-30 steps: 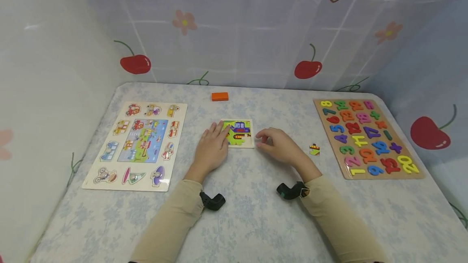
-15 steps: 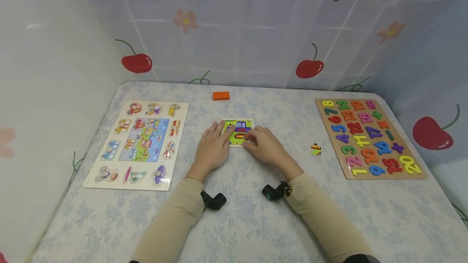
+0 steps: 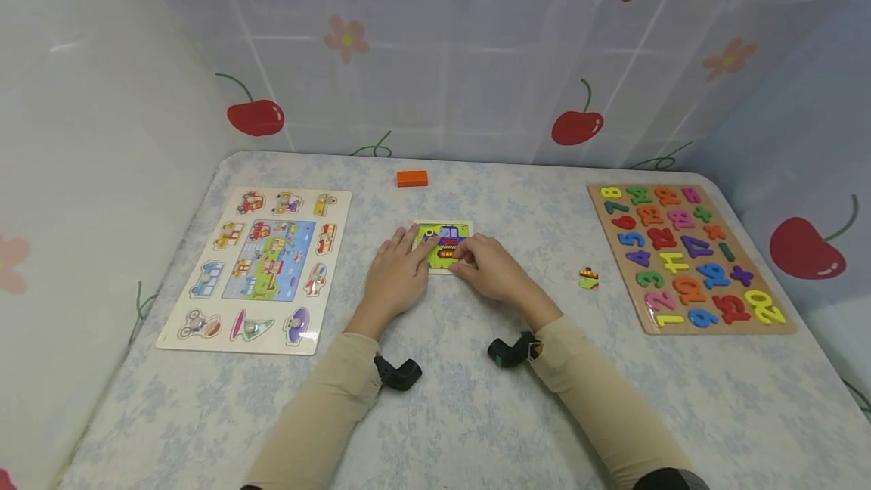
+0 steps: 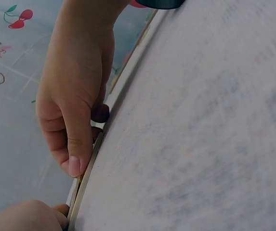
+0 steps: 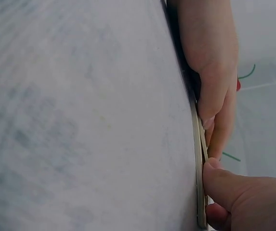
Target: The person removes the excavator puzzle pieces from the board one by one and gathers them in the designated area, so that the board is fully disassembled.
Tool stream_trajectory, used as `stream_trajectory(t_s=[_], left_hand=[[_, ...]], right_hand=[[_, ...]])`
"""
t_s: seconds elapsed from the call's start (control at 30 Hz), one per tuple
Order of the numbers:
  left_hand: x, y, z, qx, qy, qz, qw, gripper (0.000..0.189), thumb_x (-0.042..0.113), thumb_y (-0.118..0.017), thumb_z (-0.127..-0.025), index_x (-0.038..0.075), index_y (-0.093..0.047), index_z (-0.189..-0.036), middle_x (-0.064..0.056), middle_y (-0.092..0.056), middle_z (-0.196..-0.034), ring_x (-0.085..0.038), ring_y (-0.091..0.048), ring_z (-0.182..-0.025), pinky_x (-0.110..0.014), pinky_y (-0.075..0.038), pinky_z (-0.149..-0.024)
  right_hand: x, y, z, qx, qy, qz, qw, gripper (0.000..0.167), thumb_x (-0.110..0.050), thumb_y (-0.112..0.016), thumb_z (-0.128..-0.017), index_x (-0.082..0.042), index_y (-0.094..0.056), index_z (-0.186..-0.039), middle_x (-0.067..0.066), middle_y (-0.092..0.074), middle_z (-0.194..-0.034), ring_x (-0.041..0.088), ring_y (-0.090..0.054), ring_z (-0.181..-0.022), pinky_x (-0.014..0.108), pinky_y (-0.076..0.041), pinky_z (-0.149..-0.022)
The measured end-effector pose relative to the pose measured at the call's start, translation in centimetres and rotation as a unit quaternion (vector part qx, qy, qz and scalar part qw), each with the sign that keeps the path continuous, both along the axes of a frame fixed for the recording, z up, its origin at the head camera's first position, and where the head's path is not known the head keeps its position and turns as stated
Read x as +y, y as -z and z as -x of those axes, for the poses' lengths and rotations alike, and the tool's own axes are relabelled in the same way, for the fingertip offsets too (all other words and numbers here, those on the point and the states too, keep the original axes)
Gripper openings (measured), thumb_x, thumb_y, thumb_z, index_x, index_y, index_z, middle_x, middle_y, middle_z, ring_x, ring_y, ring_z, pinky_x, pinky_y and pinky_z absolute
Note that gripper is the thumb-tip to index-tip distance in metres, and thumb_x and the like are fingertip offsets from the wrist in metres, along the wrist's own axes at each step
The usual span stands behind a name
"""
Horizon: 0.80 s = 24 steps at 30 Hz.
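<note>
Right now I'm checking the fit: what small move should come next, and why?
Perhaps press the tilted piece flat with the right hand: the end by its thumb looks raised, and the left hand rests on the puzzle.

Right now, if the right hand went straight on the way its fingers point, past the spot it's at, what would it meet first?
Most likely the left hand, resting at the puzzle's left side; the right hand points that way across it. Exact heights are unclear.
</note>
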<state>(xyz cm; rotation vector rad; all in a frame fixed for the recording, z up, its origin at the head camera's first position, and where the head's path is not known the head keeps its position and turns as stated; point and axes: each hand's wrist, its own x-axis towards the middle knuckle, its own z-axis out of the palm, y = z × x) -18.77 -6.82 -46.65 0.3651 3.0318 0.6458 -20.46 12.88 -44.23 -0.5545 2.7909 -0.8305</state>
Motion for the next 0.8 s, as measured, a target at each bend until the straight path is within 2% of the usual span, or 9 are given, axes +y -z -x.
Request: stream_trajectory(t_s=[0.2,0.43,0.8], left_hand=[[0.02,-0.03,0.05,0.0,-0.001,0.004,1.0,0.047,0.031,-0.032,-0.105,0.035,-0.043,-0.151,-0.004,-0.023,-0.166,-0.029,-0.016,-0.155,-0.048,-0.015,-0.126],[0.02,0.16,0.18,-0.004,-0.001,0.006,1.0,0.048,0.032,-0.031,-0.105,0.037,-0.041,-0.151,-0.002,-0.021,-0.167,-0.027,-0.014,-0.155,-0.047,-0.013,-0.126],[-0.05,0.19,0.22,-0.004,-0.001,0.011,0.9999,0.047,0.033,-0.032,-0.105,0.037,-0.041,-0.151,-0.002,-0.021,-0.167,-0.027,-0.015,-0.155,-0.047,-0.015,-0.126]], right_hand=[[0.06,-0.12,0.07,-0.002,-0.018,-0.021,0.9996,0.019,-0.028,-0.063,-0.098,-0.011,-0.061,-0.104,0.004,-0.052,-0.092,0.019,-0.046,-0.086,0.033,-0.04,-0.074],[0.08,-0.18,0.41,-0.013,-0.021,-0.02,0.9995,0.029,-0.035,-0.069,-0.094,-0.009,-0.061,-0.105,0.004,-0.053,-0.093,0.018,-0.048,-0.086,0.031,-0.041,-0.074],[0.01,-0.39,0.62,0.0,-0.039,-0.041,0.9984,0.024,-0.033,-0.065,-0.096,-0.01,-0.06,-0.104,0.003,-0.053,-0.09,0.017,-0.048,-0.082,0.03,-0.041,-0.071]])
